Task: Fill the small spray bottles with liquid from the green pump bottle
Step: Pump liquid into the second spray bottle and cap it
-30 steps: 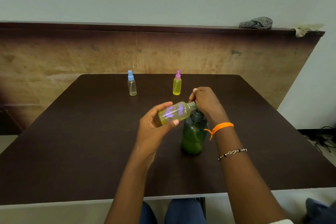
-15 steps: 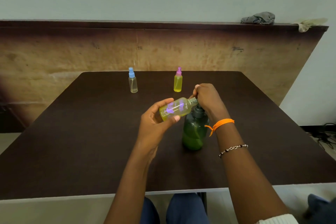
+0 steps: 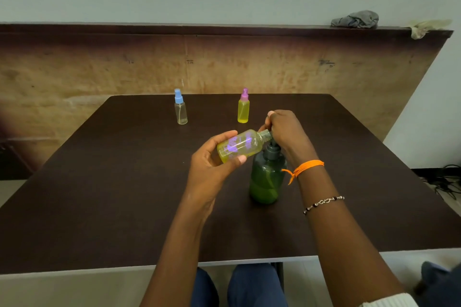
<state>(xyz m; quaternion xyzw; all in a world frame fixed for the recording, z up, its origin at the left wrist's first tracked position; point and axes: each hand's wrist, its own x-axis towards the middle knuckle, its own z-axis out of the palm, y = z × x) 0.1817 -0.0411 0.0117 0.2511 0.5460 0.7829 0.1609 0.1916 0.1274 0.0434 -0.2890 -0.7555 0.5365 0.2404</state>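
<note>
So the left hand point(image 3: 212, 164) has the uncapped little bottle point(image 3: 240, 147) tipped nearly sideways, thumb underneath and fingers curled round the far end, open neck pointing right at the pump of the green pump bottle point(image 3: 267, 177). The right hand point(image 3: 284, 132) is curled down over the pump head, and it hides the nozzle, so I can't tell if the spout actually sits in the neck or just beside it.

Handling-wise: the small one looks like thin clear plastic, already mostly full of yellow liquid, so light but probably squishy. I'd hold it by the body, gently, since squeezing could push liquid back out. Any drips would make it slippery. The green one stands on the table point(image 3: 99, 194) mid-way, looks heavier and stable, fine to press from the top.

Two more stand at the far edge: the blue-capped bottle point(image 3: 180, 109) looks nearly empty, the pink-capped bottle point(image 3: 243, 109) looks full.
</note>
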